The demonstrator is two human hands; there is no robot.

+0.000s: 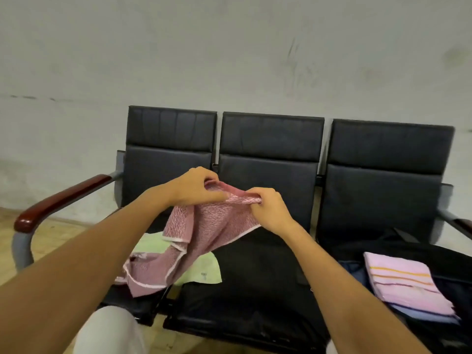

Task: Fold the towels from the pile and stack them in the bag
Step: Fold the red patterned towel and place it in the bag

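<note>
Judging by the layout, the task is partly done: folded towels (406,284) already lie stacked in the bag (398,247) on the right seat, while a green towel (201,270) waits on the left seat. Both hands pinch the top edge of the pink towel (204,233), left hand (196,186) and right hand (268,208) close together above the bench (268,159). It hangs unfolded, textured, white-edged, its lower end draped over the green one.

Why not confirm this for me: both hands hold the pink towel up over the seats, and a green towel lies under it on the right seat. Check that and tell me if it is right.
One thing is wrong. The green towel lies by the left seat, not the right one. The rest holds: the left hand and right hand both pinch the pink towel above it. The head view shows this.
</note>
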